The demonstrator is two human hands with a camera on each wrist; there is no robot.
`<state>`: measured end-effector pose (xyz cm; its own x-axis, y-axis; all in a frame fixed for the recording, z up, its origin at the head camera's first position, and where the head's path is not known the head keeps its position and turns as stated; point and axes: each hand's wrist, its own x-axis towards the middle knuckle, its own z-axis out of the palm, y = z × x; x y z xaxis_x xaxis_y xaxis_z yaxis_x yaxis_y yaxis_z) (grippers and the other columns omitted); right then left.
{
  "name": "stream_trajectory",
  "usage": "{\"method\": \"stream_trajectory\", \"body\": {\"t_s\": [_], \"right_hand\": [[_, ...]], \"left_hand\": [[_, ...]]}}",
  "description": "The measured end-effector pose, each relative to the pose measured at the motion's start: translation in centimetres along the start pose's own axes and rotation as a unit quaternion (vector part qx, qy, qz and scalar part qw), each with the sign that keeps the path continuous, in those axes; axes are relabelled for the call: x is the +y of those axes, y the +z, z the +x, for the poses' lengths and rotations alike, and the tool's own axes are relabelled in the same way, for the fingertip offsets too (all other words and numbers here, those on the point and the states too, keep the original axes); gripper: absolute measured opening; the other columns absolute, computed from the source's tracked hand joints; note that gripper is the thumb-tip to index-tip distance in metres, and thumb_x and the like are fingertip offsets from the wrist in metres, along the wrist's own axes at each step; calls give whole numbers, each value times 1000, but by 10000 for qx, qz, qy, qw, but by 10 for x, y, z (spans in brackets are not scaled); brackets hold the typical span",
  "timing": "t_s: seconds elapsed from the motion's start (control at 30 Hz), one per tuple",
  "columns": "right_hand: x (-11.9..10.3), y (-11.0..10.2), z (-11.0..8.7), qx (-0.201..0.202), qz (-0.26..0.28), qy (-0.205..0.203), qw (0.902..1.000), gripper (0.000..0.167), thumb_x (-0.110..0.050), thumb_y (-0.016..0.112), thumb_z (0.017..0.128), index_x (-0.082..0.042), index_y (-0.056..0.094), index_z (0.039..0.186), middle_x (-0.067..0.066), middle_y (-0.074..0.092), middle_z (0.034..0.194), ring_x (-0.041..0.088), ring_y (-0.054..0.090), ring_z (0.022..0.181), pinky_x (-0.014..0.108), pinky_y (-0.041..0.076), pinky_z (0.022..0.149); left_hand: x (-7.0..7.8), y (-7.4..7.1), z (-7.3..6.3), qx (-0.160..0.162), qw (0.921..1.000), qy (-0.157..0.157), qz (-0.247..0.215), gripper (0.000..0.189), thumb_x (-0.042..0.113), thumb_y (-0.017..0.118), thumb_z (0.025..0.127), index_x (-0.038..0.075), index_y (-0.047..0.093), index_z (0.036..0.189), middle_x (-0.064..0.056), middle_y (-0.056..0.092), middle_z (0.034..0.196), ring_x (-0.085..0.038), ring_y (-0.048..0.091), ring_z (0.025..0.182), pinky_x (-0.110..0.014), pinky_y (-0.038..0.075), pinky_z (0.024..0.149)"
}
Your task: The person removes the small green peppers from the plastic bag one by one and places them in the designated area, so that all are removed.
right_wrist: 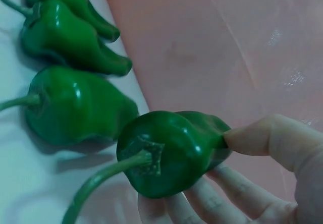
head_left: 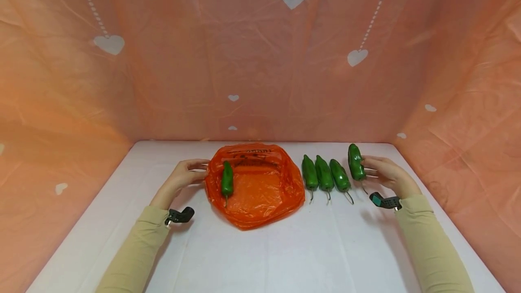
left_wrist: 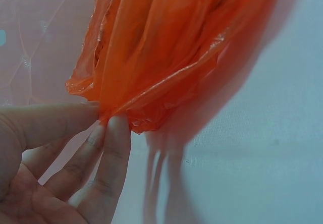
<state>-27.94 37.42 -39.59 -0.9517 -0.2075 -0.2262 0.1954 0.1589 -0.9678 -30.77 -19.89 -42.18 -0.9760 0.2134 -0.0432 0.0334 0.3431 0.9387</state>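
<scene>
An orange plastic bag [head_left: 260, 193] lies spread on the white table with its mouth held wide. My left hand [head_left: 183, 177] pinches the bag's left edge between thumb and fingers, as the left wrist view shows up close. Within the bag's outline, toward its left side, is a green pepper [head_left: 227, 180] with its stem toward me. My right hand [head_left: 384, 173] grips another green pepper [right_wrist: 166, 151] between thumb and fingertips, its stem pointing down and its shadow on the table below. Just left of it, three green peppers [head_left: 324, 174] lie side by side, stems toward me.
The white table [head_left: 309, 248] ends at a back edge behind the bag and peppers. Orange cloth [head_left: 260, 67] with white hearts hangs at the back and along both sides. A black wrist camera [head_left: 181, 215] sits on the left sleeve and another [head_left: 384, 200] on the right.
</scene>
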Motion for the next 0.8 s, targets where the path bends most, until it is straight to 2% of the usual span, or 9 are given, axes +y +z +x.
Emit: {"method": "stream_trajectory", "body": {"t_s": [0.13, 0.2, 0.27, 0.4, 0.53, 0.67, 0.8], "right_hand": [[4, -2, -1, -25, -25, 68, 10000, 35, -24, 45, 102, -4, 52, 130, -5, 62, 101, 13, 61, 94, 34, 52, 87], [7, -4, 0, 22, -153, 121, 9998, 39, -26, 46, 102, -2, 50, 132, -7, 62, 100, 12, 61, 94, 31, 52, 86], [10, -5, 2, 79, -81, 182, 9998, 29, -26, 48, 101, -8, 58, 122, -6, 63, 98, 11, 62, 92, 30, 53, 85], [14, -7, 4, 92, -177, 219, 9996, 27, -25, 48, 101, -10, 59, 120, -8, 64, 98, 9, 62, 92, 26, 52, 83], [16, -5, 4, 98, -323, 253, 9991, 29, -22, 48, 101, -3, 59, 119, -3, 67, 95, 12, 65, 89, 30, 54, 83], [19, -3, 3, 155, -378, 306, 9987, 38, -21, 46, 101, 7, 51, 126, 0, 67, 95, 12, 65, 88, 31, 55, 83], [20, 0, 5, 296, -619, 380, 9969, 45, -23, 47, 101, 11, 46, 131, -3, 66, 96, 10, 63, 88, 29, 54, 82]], "left_hand": [[1, 0, 0, 26, 10000, -51, 82, 49, 2, 64, 88, -8, 49, 134, -31, 55, 123, -27, 65, 95, -41, 55, 84], [1, 0, -1, 18, 9999, -18, 112, 49, 2, 64, 88, -8, 49, 133, -30, 55, 123, -26, 65, 93, -39, 55, 82], [1, 1, 0, -8, 10000, 0, 86, 48, 2, 64, 88, -8, 50, 133, -31, 56, 122, -25, 66, 93, -39, 55, 82], [1, 1, 0, -22, 10000, -32, 46, 47, 1, 63, 88, -8, 50, 133, -30, 56, 122, -24, 66, 91, -39, 55, 82], [3, 2, -1, 25, 9999, -77, 79, 48, 2, 63, 88, -7, 50, 133, -29, 56, 122, -24, 66, 91, -39, 55, 82], [3, 2, -2, 36, 9999, -101, 49, 49, 2, 64, 88, -8, 49, 133, -30, 56, 122, -25, 65, 92, -42, 55, 83], [1, 2, -1, 33, 10000, -85, -28, 49, 0, 64, 88, -9, 49, 133, -30, 55, 122, -24, 65, 92, -43, 54, 84]]}}
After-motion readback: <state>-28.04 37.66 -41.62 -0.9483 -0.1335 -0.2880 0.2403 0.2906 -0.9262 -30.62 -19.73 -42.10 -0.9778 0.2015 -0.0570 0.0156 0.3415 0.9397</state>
